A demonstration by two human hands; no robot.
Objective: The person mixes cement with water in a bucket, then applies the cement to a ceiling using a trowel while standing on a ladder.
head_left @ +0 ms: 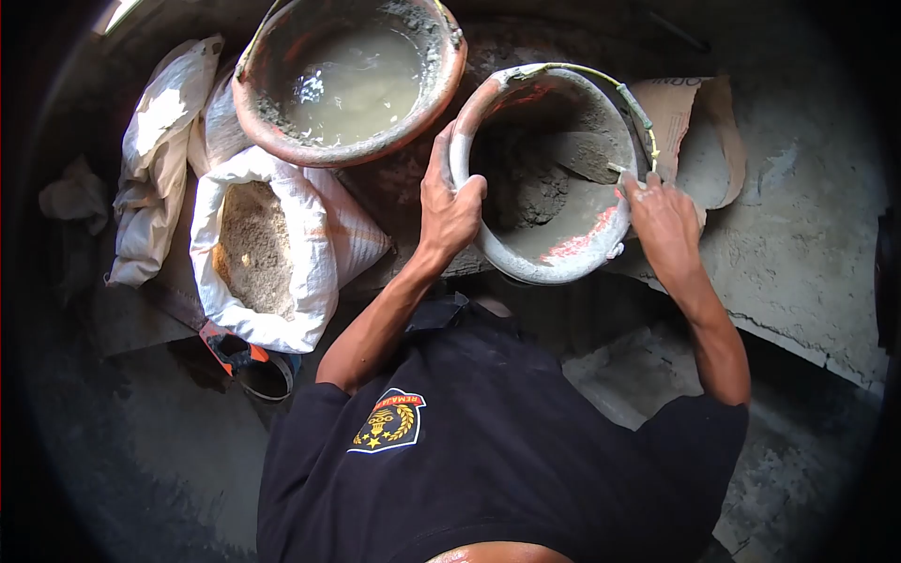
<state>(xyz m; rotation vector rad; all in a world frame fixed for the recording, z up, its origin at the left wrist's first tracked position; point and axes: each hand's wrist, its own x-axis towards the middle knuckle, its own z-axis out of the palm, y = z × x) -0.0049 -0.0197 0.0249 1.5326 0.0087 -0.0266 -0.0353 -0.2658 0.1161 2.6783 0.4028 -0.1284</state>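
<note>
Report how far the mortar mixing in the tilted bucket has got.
Done: grey cement and wet slurry are in the tilted orange bucket. In hand: the left hand grips its rim, the right hand works a trowel inside. Left: dry lumps remain unmixed; the open white sand sack and water-filled basin stand by.

A badge (388, 421) on the person's dark shirt (488, 450) carries a red banner with lettering — too small to read. The torn cardboard (678, 113) shows faint printed letters — illegible too.

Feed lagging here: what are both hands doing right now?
Left hand: closed on the bucket rim.
Right hand: closed on the trowel handle inside it.
</note>
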